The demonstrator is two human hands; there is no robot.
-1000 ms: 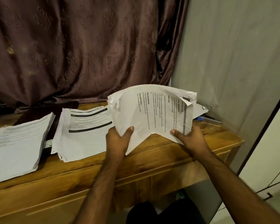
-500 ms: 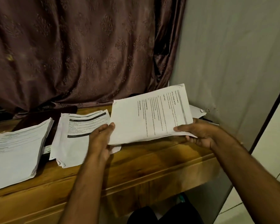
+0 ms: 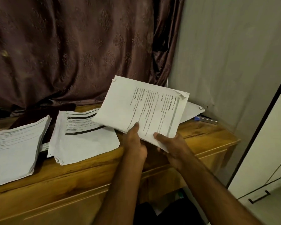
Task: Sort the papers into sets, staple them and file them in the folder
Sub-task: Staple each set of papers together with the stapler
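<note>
Your left hand (image 3: 134,143) and right hand (image 3: 172,143) both pinch the near edge of a tilted sheaf of printed papers (image 3: 141,108), thumbs on top and fingers hidden beneath, above the wooden table (image 3: 88,172). At nine o'clock lie two paper stacks (image 3: 81,135), the far-left one cut off. At two o'clock, a blue-tipped object (image 3: 204,119), half hidden, is too unclear to name.

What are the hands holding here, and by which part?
Both hands, left and right, hold one sheaf of printed papers by its near corner, thumbs on top, lifted above the desk.
</note>
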